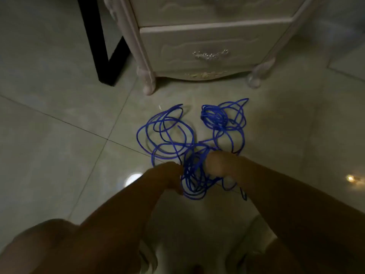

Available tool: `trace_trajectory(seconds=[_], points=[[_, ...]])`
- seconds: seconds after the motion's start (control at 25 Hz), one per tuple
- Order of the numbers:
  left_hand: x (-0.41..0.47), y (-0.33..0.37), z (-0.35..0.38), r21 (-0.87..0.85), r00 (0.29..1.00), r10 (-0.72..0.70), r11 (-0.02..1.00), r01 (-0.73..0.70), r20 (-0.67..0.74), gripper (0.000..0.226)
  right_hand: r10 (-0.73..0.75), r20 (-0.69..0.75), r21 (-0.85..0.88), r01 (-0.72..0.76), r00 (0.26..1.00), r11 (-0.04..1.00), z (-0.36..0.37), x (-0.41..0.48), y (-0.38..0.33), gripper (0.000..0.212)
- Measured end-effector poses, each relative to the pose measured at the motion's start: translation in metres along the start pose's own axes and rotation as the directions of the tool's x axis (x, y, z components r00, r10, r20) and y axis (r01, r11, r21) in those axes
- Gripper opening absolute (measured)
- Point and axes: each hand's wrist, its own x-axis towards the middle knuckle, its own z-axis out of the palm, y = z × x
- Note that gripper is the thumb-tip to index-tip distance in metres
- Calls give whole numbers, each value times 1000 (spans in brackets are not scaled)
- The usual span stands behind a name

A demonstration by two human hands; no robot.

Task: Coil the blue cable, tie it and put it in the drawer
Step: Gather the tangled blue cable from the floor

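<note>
Blue cable (214, 117) lies tangled before shut drawer (237, 48)

Noted: a tangled blue cable (194, 171) lies on the pale tiled floor (59, 135) at frame centre, before the white carved drawer cabinet (207, 36) at upper centre. A black rectangular post (98, 46) stands left of the cabinet, upper left. At lower centre, the left hand (171, 177) and right hand (217, 165) hold the cable's near loops.

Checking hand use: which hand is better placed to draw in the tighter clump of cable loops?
Probably the right hand: it grips the thin blue cable just short of that clump, while the left hand sits nearer the looser loops.
</note>
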Motion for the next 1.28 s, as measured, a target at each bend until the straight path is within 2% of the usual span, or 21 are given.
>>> trace_trajectory(seconds=[0.08, 0.16, 0.2, 0.32, 0.4, 0.48, 0.6, 0.64, 0.76, 0.84, 0.92, 0.96, 1.0, 1.04, 1.08, 1.16, 1.2, 1.24, 1.28], points=[[22, -3, 21, -45, 1000, -6, 999, 5, -16, 69, 34, 91, 12, -35, 995, 999, 20, 20, 1, 37], [40, -4, 31, -22, 997, 11, 1000, -13, -71, 50, 72, 115, 24, -75, 991, 997, 33, 35, 2, 24], [46, -3, 31, -53, 996, 9, 999, -14, -90, 41, 38, 119, 48, -44, 992, 998, 39, 41, 2, 19], [53, -10, 37, -325, 980, -66, 946, 2, -188, 31, -71, 134, 71, 62, 988, 996, 68, 58, 0, 15], [52, -18, 51, -538, 954, -141, 842, -24, -264, 34, -28, 16, 256, 23, 999, 966, 95, 61, 0, 20], [40, -20, 54, -659, 928, -185, 748, -82, -325, 35, 26, -143, 437, 40, 989, 899, 107, 53, 0, 24], [11, -15, 39, -816, 909, -204, 541, -204, -362, 27, 129, -308, 544, 63, 943, 837, 107, 32, 9, 33], [-1, -13, 29, -832, 902, -198, 499, -244, -384, 26, 169, -348, 594, 78, 922, 801, 102, 23, 11, 31], [-33, -8, 4, -803, 856, -201, 497, -330, -476, 29, 270, -442, 759, 196, 855, 621, 81, 0, 19, 26], [-43, -9, -7, -810, 818, -252, 454, -371, -517, 29, 304, -492, 794, 276, 816, 541, 61, -19, 21, 30], [-53, -9, -16, -841, 792, -305, 314, -441, -529, 29, 303, -546, 772, 330, 781, 543, 46, -37, 23, 26], [-57, -9, -20, -853, 792, -318, 228, -469, -521, 28, 308, -554, 779, 351, 774, 519, 39, -46, 22, 23], [-60, -8, -23, -856, 790, -330, 189, -481, -517, 26, 317, -554, 791, 368, 770, 489, 35, -53, 23, 22], [-62, -7, -25, -846, 771, -348, 225, -483, -533, 23, 321, -555, 798, 382, 767, 467, 30, -60, 23, 22], [-64, -6, -24, -818, 735, -367, 331, -470, -571, 26, 318, -549, 809, 393, 773, 438, 27, -65, 22, 24], [-66, -3, -18, -617, 607, -320, 691, -376, -728, 57, 307, -523, 843, 427, 795, 328, 21, -77, 18, 30], [-66, 1, -14, -408, 559, -181, 858, -313, -809, 64, 308, -504, 859, 433, 807, 273, 17, -83, 15, 32], [-67, 9, -9, -157, 559, 17, 953, -261, -829, 63, 309, -485, 874, 435, 818, 217, 12, -90, 13, 33], [-68, 20, -3, 62, 593, 190, 971, -229, -783, 58, 295, -465, 885, 435, 834, 164, 8, -95, 10, 33]])
